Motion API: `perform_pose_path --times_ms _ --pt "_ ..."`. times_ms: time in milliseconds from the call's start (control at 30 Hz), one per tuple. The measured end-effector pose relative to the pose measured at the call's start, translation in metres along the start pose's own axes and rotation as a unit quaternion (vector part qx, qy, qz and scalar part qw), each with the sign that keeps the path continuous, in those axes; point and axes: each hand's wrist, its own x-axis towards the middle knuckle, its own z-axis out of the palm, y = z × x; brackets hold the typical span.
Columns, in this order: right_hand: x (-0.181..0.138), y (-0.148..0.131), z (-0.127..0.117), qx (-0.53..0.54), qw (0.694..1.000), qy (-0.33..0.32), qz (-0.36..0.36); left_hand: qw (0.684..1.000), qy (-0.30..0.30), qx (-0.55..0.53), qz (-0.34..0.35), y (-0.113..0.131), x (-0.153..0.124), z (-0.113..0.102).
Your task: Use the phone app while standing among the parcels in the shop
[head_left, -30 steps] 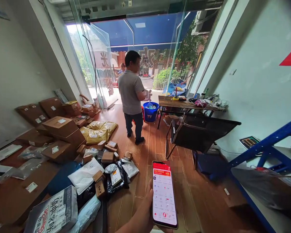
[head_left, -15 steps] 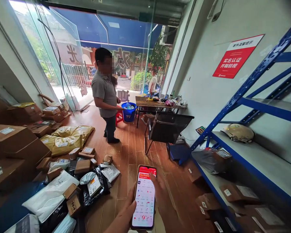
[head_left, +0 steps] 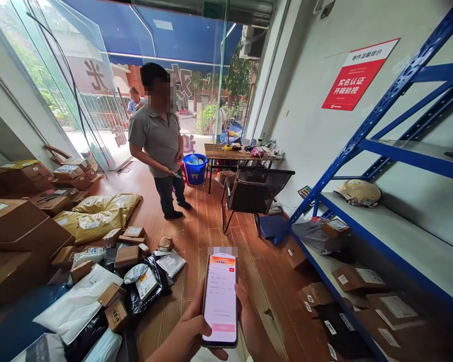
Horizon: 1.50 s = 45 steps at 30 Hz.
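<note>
I hold a smartphone [head_left: 219,300] upright in front of me, low in the middle of the view, above the wooden floor [head_left: 207,226]. My left hand [head_left: 186,332] grips it from the left side: the fingers are closed around the edge of the phone and the thumb lies along its left border. My right hand [head_left: 249,322] is at the right edge of the phone, the thumb touching the side near the middle; the other fingers of this hand are behind the phone, so I cannot tell if they are closed or apart. The screen shows a pale pink page with an orange band at the top and a pink button near the bottom.

On the floor to the left there is a heap of parcels [head_left: 109,281]: grey and black mailing bags, small cardboard boxes and two yellow sacks [head_left: 98,211]. Bigger cartons [head_left: 18,226] stand along the left wall. To the right is a blue metal rack [head_left: 385,151] with parcels on the low shelves and a beige helmet [head_left: 358,192] on the middle shelf. A person in a grey polo shirt [head_left: 156,138] stands further in, near a blue bucket [head_left: 195,168], a wooden table [head_left: 237,152] and a black chair [head_left: 254,193]. A red notice [head_left: 357,73] hangs on the right wall.
</note>
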Motion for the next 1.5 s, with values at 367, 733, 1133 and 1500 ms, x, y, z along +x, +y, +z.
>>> perform_pose_path --times_ms 367,733,1133,1500 --pt "-0.013 -0.010 0.007 0.032 0.999 -0.028 0.027 0.995 0.084 0.041 -0.014 0.001 0.004 0.009" --pt "-0.016 -0.022 0.018 0.019 0.999 -0.023 0.040 0.995 0.099 0.025 -0.009 0.012 0.002 0.021" --pt "-0.013 -0.019 0.014 -0.083 0.996 -0.032 0.015 0.995 0.089 0.031 0.009 0.006 0.010 0.010" --pt "0.006 -0.022 0.016 -0.009 0.999 0.048 0.024 0.993 0.092 0.065 -0.017 0.013 0.012 0.014"
